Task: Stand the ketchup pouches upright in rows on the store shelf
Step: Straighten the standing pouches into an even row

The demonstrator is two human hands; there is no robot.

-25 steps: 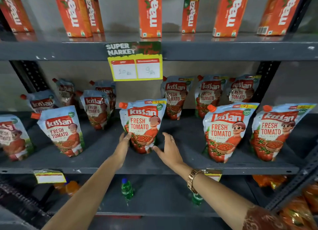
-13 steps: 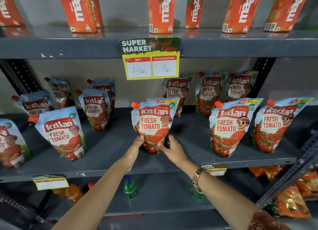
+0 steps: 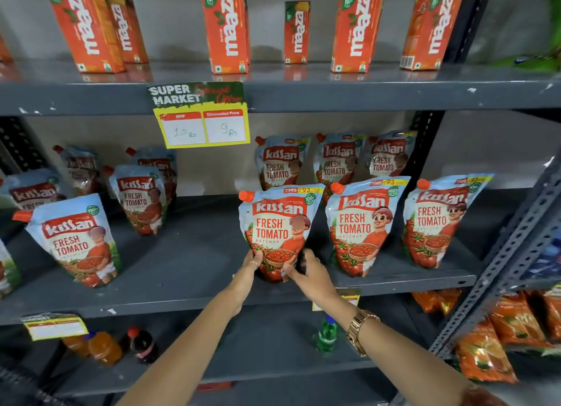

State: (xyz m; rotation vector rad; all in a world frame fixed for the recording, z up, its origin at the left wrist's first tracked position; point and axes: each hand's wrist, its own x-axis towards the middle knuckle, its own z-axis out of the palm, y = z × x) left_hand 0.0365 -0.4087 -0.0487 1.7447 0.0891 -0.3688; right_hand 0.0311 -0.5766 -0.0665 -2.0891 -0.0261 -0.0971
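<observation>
Both hands, left hand (image 3: pixel 253 261) and right hand (image 3: pixel 303 270), fingers closed on the front-row ketchup pouch (image 3: pixel 277 229); rightward pouches stand aligned, leftward ones apparently still scattered.

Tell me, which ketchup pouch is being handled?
The front-row pouch below the yellow price tag; it alone has both hands, left and right, at its base.

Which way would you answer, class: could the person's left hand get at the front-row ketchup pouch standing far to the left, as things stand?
Probably yes. The left hand is on the middle pouch, but bare shelf lies between it and the far-left pouch, with nothing blocking.
</observation>
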